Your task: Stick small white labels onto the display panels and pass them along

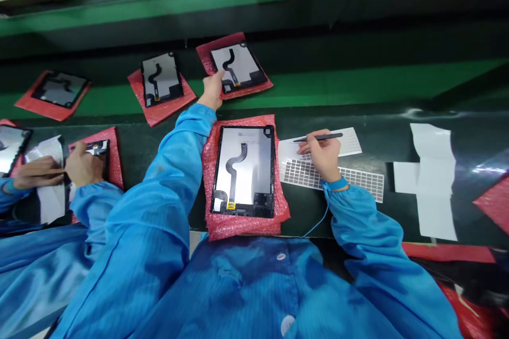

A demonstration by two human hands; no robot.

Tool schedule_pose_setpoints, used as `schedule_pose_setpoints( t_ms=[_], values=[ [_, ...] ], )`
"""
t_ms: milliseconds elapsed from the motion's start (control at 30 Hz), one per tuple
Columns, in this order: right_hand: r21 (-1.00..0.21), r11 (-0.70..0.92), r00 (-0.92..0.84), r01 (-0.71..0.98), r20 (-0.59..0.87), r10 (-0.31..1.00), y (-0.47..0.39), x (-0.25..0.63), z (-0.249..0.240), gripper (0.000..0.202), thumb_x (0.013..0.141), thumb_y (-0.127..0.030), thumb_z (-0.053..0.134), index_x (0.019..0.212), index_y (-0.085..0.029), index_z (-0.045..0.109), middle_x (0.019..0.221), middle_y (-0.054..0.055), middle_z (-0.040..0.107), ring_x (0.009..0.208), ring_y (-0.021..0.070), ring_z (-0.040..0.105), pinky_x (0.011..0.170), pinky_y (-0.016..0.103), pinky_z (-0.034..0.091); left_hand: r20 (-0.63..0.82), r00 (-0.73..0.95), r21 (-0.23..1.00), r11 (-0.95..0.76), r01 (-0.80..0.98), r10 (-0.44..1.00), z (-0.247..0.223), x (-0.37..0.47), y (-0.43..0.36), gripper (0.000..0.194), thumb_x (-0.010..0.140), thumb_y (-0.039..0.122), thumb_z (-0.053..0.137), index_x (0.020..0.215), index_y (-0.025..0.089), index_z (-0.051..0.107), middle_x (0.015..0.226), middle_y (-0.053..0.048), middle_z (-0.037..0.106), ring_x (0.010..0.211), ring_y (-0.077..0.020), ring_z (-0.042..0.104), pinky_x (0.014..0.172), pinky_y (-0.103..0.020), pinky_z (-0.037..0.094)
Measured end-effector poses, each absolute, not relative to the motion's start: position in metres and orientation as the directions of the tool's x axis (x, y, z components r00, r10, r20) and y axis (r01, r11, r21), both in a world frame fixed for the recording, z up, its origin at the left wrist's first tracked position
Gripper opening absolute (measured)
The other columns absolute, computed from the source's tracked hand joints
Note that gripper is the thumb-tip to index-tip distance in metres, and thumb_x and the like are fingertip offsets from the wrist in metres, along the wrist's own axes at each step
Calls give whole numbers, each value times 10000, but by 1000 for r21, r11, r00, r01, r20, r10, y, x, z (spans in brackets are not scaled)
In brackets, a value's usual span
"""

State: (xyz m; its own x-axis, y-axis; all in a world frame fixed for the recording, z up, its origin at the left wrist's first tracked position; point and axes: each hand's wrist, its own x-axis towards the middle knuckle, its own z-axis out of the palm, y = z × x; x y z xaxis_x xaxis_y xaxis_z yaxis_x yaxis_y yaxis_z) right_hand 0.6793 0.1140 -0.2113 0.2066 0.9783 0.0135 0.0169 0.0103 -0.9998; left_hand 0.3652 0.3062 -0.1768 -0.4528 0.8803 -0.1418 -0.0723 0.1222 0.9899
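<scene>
My left hand [212,90] reaches forward and grips the near-left edge of a screen panel [247,63] lying on pink bubble wrap. Held in my right hand [324,156] are dark tweezers [321,137], pointing left above white sticker sheets [352,141]. A second sheet with a grid of small grey labels [363,183] lies partly under that hand. Directly in front of me, between my arms, another screen panel [254,169] rests face down on stacked pink bubble wrap [282,206], its curved dark ribbon cable showing.
More panels on pink wrap [162,80] [59,89] lie at the back left. A co-worker's hands [83,165] handle a panel at the left. White paper pieces [435,180] lie on the right. A green ledge [358,82] runs behind the table.
</scene>
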Motion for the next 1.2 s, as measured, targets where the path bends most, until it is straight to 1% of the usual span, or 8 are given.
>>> schedule_pose_setpoints(
  t_ms=[167, 333, 500, 633, 767, 1067, 1133, 1200],
  values=[
    [-999, 38, 152, 24, 41, 988, 109, 682, -201, 331, 797, -447, 848, 858, -225, 611, 596, -4, 719, 506, 172, 734, 467, 243, 587, -113, -436, 993, 122, -9, 893, -146, 346, 254, 398, 917, 24, 537, 1300, 79, 442, 975, 64, 683, 899, -33, 562, 920, -267, 430],
    [-997, -13, 101, 70, -6, 995, 91, 691, -186, 208, 844, -328, 814, 906, -231, 641, 668, 12, 753, 590, 198, 777, 495, 262, 623, 49, -219, 998, -56, -24, 975, -113, 327, 107, 635, 772, 174, 801, 1363, 208, 569, 1312, 20, 701, 1149, -164, 658, 966, -314, 555],
    [-987, -123, 74, 101, -116, 991, 67, 694, -198, 195, 818, -275, 812, 897, -210, 646, 638, 7, 737, 592, 202, 779, 501, 256, 628, -250, -225, 968, 238, -80, 942, -127, 344, -28, 841, 765, 285, 874, 1501, 348, 473, 1185, -15, 750, 789, -167, 735, 653, -273, 633],
    [-980, -135, 60, 146, -128, 990, 60, 692, -208, 162, 829, -269, 778, 906, -195, 656, 648, 17, 743, 625, 207, 787, 530, 273, 637, -340, -231, 940, 340, -41, 912, -150, 359, -71, 836, 855, 356, 818, 1553, 369, 358, 1113, -33, 758, 684, -174, 720, 658, -361, 669],
    [-967, -131, 63, 220, -120, 991, 62, 691, -210, 124, 815, -207, 760, 895, -196, 666, 636, 9, 735, 641, 205, 788, 570, 281, 637, -322, -255, 939, 342, 37, 912, -152, 362, -78, 847, 874, 392, 808, 1574, 357, 332, 1134, -53, 746, 755, -199, 739, 733, -418, 681],
    [-959, -87, 41, 269, -79, 996, 64, 694, -217, 114, 800, -155, 743, 870, -208, 670, 656, -8, 711, 616, 205, 763, 605, 323, 630, -183, -107, 888, 211, 408, 977, -135, 354, -69, 854, 909, 414, 760, 1600, 279, 277, 951, -36, 744, 693, -190, 713, 628, -313, 622],
    [-959, -80, 40, 273, -72, 997, 64, 694, -217, 125, 782, -136, 739, 859, -208, 672, 696, -5, 716, 609, 197, 758, 599, 317, 623, -185, -80, 768, 194, 610, 980, -131, 348, -65, 891, 895, 469, 761, 1615, 252, 283, 819, -3, 715, 584, -193, 667, 540, -304, 564],
    [-958, -76, 36, 277, -68, 997, 63, 693, -216, 132, 773, -125, 734, 855, -209, 674, 723, -3, 722, 606, 192, 755, 589, 310, 615, -137, -93, 561, 154, 813, 986, -124, 342, -57, 872, 874, 546, 761, 1589, 235, 370, 758, 10, 682, 564, -211, 641, 550, -333, 540]
  ],
)
